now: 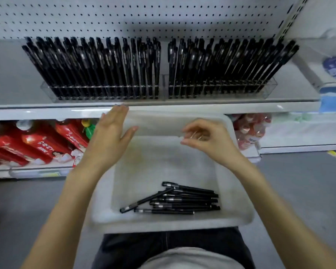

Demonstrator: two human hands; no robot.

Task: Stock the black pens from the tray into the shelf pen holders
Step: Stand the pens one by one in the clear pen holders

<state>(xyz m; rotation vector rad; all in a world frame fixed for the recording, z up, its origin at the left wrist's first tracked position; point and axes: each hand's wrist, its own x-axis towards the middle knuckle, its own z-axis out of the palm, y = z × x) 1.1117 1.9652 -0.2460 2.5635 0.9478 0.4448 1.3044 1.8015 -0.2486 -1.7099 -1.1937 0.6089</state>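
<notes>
The left hand (113, 133) is hovering over the far left rim of the tray (241, 218), fingers straight and together. The right hand (208, 138) is hanging over its far right side, fingers loosely curled, holding nothing. The black pens (175, 199) are lying at the tray's near end.

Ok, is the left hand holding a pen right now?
No, the left hand is spread flat and empty above the tray's far left corner; the loose black pens lie at its near end.
</notes>
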